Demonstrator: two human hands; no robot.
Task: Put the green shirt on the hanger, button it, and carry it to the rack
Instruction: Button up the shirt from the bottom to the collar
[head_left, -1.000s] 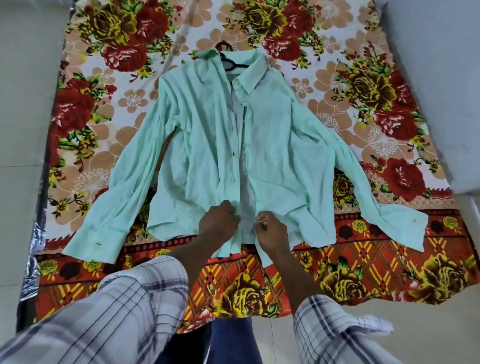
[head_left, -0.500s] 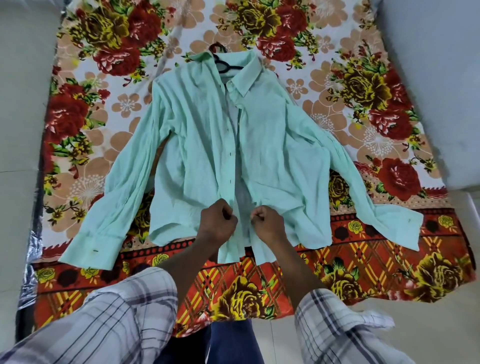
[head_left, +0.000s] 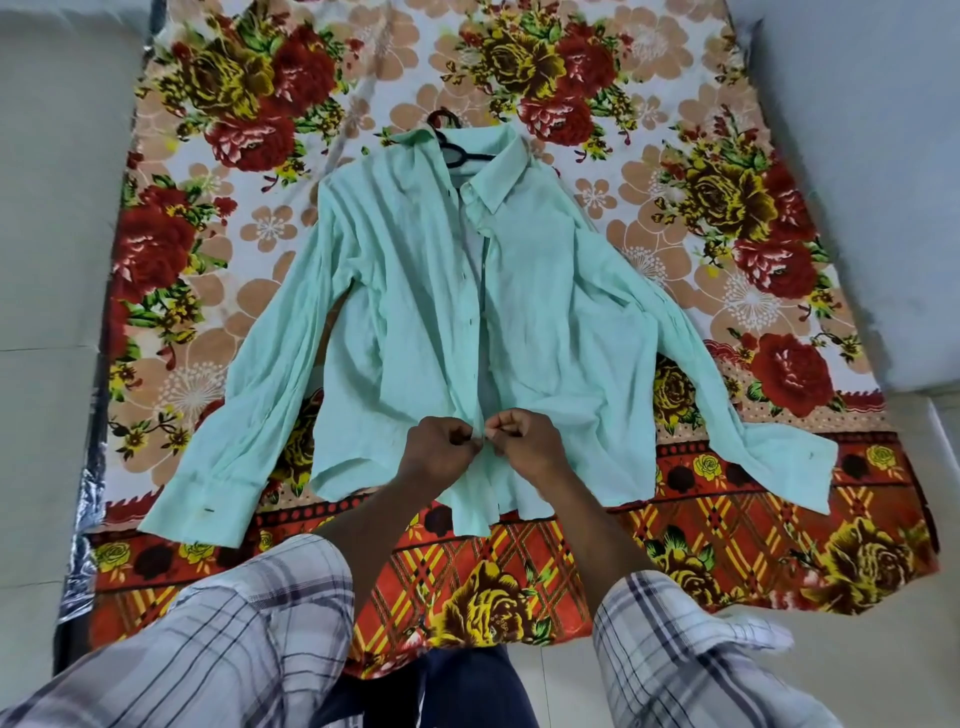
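A light green long-sleeved shirt (head_left: 415, 312) lies face up on a floral sheet, sleeves spread to both sides. A black hanger (head_left: 457, 150) sits inside it, its hook poking out above the collar. The front opening stands slightly apart from collar to lower chest. My left hand (head_left: 439, 449) and my right hand (head_left: 524, 441) meet low on the placket, each pinching one front edge of the shirt with fingers curled. Whatever lies between the fingertips is hidden.
The red, yellow and peach floral sheet (head_left: 727, 208) covers a mattress on a pale floor (head_left: 52, 260). A grey wall (head_left: 883, 156) rises at the right. My plaid sleeves and dark trousers fill the bottom of the view.
Both hands have stayed on the lower placket and drawn closer together, shifting slightly up the shirt front. The shirt and hanger lie as before.
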